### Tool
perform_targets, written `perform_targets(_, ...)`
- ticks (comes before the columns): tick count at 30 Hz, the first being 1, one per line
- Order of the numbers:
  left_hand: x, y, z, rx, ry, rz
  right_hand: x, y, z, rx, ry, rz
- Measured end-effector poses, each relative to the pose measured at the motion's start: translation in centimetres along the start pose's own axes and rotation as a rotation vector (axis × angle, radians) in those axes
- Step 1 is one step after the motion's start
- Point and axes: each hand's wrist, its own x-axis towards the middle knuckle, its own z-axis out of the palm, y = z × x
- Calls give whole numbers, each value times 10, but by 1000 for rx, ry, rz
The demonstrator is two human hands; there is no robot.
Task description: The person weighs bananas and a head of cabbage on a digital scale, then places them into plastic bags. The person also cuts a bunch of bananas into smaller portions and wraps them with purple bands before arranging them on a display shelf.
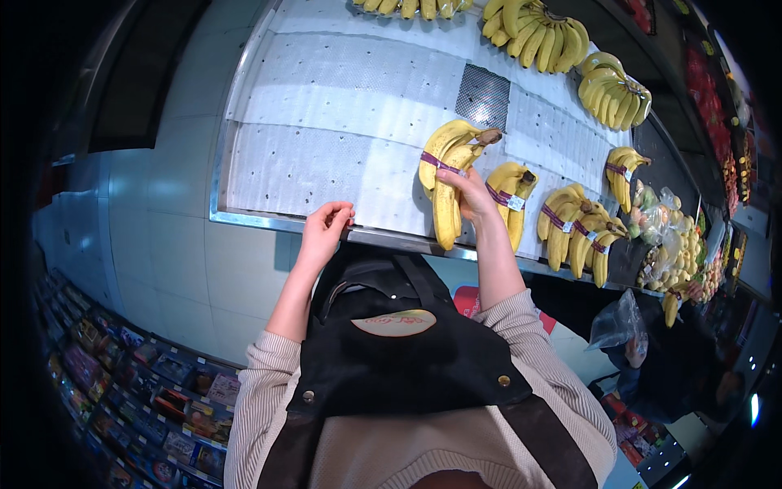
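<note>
My right hand (470, 192) grips a bunch of yellow bananas (449, 153) wrapped with a purple band. The thumb rests across the front near the band, and the stem end points up and to the right. This bunch is over the front edge of the display stand (391, 189), which is lined with white perforated foam sheets. My left hand (328, 232) hovers at the stand's metal rim with curled fingers and nothing visible in it. Just right of my right hand lies another banded bunch (508, 192) bearing a printed label, partly behind my wrist.
Several more banded bananas (565, 223) lie along the front right edge. Larger banana clusters (544, 36) sit at the back. Bagged fruit (672, 244) is farther right. Beside it, another person (672, 360) holds a clear plastic bag (620, 321) and bananas. Stocked shelves (165, 391) stand lower left.
</note>
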Motion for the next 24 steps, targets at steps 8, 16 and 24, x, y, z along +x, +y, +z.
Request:
perform_targets(8,14,22,21,48,-77,25,-9,-6,22,56,-105,24)
perform_targets(16,3,10,-55,50,25,17,1,14,126,-66,-156,-55)
perform_targets(24,-30,-17,-235,-102,256,29,58,76,261,-373,61,-256)
